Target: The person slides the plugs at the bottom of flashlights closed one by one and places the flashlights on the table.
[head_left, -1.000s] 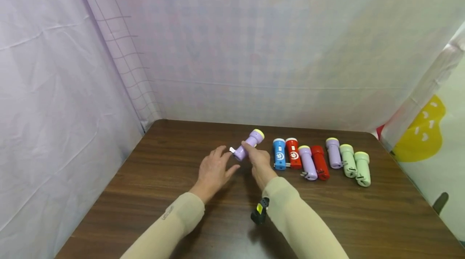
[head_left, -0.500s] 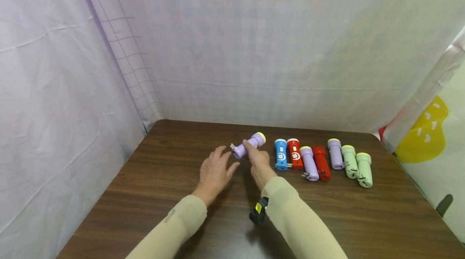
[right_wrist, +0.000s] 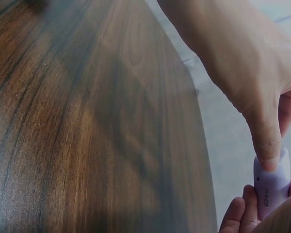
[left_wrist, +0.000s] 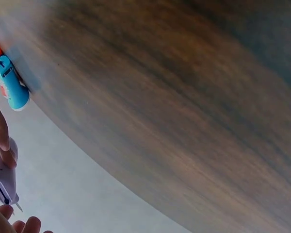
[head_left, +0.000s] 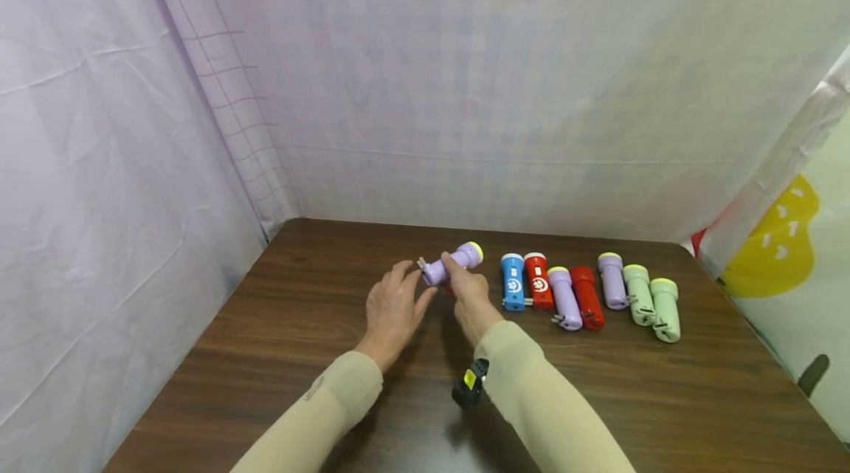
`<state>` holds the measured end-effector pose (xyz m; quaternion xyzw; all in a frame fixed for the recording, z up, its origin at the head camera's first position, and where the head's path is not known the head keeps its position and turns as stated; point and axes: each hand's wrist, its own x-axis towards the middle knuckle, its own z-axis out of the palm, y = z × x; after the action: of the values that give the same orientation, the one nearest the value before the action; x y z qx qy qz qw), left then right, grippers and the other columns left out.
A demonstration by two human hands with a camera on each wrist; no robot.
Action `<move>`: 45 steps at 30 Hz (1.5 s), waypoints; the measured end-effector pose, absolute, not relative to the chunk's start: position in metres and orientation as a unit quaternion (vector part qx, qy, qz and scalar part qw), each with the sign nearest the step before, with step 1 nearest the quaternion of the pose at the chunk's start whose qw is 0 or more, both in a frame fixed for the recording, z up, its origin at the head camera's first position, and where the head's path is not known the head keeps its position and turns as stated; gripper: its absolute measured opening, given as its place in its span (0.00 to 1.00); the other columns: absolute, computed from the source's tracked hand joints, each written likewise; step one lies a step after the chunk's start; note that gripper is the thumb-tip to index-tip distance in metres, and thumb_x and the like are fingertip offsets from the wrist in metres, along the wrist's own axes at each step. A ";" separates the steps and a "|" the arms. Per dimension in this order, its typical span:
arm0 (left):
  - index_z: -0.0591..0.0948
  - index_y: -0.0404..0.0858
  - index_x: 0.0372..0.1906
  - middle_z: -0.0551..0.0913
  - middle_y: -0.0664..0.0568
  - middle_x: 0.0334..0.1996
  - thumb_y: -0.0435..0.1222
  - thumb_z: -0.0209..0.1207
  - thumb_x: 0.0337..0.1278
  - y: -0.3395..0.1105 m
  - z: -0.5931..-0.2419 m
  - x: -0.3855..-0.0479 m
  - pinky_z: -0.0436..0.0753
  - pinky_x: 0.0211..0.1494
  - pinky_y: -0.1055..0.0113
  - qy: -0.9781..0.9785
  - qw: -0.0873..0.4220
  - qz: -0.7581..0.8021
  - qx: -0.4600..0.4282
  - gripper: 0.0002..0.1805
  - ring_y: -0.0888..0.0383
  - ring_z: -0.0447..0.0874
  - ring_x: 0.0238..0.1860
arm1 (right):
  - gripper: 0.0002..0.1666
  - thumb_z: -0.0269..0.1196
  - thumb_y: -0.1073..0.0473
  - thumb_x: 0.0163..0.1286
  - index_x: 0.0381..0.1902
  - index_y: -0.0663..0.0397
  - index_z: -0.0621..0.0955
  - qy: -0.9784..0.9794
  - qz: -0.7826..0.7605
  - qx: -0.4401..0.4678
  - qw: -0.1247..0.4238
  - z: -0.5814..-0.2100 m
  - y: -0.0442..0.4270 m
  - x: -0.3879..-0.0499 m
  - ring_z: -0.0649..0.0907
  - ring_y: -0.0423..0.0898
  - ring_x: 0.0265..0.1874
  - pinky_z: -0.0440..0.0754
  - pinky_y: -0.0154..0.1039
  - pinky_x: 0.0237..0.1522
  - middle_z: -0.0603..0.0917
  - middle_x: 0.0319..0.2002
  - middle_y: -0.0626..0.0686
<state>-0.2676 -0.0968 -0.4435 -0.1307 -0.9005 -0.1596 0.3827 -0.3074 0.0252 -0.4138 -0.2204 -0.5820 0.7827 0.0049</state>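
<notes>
Steady on one side, light on the other

We pinch the purple flashlight point(head_left: 468, 257) round its middle with the thumb and fingers of our right hand point(head_left: 474, 297). It slants above the table point(head_left: 299, 288), apparently lifted, its yellow rim point(head_left: 477, 249) pointing away and to the right. The prongs point(head_left: 421, 263) stick out at the opposite end, just beside our left hand point(head_left: 392, 311). There the thumb and fingers are spread apart around that end; we cannot tell whether they touch it. The blue flashlight point(head_left: 513, 282) lies near, on the right.

To do this well, we judge, the right hand's pinch should bear the whole weight and resist rolling. The left fingertips do best coming at the prongs evenly from both sides, with light pressure, since a sideways push could twist the flashlight. We should also leave room between the yellow rim and the blue flashlight.
</notes>
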 end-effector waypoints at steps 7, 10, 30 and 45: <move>0.87 0.37 0.46 0.83 0.46 0.49 0.46 0.73 0.50 -0.098 -0.443 -0.269 0.82 0.34 0.55 -0.897 0.394 -0.157 -0.126 0.21 0.46 0.85 0.39 | 0.32 0.71 0.52 0.63 0.54 0.71 0.75 -0.581 0.786 -0.211 -0.003 -0.413 0.021 -0.304 0.81 0.42 0.25 0.79 0.46 0.51 0.84 0.26 0.51; 0.87 0.37 0.45 0.83 0.46 0.49 0.46 0.74 0.49 -0.099 -0.443 -0.269 0.81 0.33 0.55 -0.896 0.398 -0.156 -0.123 0.21 0.46 0.85 0.37 | 0.32 0.72 0.52 0.62 0.54 0.71 0.76 -0.579 0.788 -0.209 -0.006 -0.413 0.021 -0.303 0.81 0.42 0.25 0.78 0.48 0.53 0.84 0.25 0.51; 0.88 0.37 0.45 0.82 0.46 0.38 0.45 0.73 0.51 -0.102 -0.445 -0.272 0.78 0.31 0.55 -0.881 0.424 -0.162 -0.136 0.19 0.47 0.82 0.33 | 0.29 0.71 0.52 0.64 0.54 0.69 0.77 -0.580 0.787 -0.208 -0.018 -0.411 0.022 -0.305 0.84 0.45 0.28 0.79 0.49 0.53 0.87 0.31 0.56; 0.88 0.38 0.47 0.82 0.40 0.55 0.45 0.73 0.51 -0.102 -0.444 -0.272 0.80 0.50 0.48 -0.882 0.417 -0.173 -0.133 0.20 0.42 0.85 0.46 | 0.28 0.70 0.53 0.65 0.54 0.68 0.77 -0.567 0.796 -0.210 -0.025 -0.408 0.022 -0.305 0.83 0.41 0.23 0.82 0.45 0.47 0.86 0.27 0.53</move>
<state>-0.2719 -0.1017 -0.4442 -0.1332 -0.8824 -0.1730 0.4168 -0.3048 0.0222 -0.4082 -0.2103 -0.5671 0.7959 -0.0254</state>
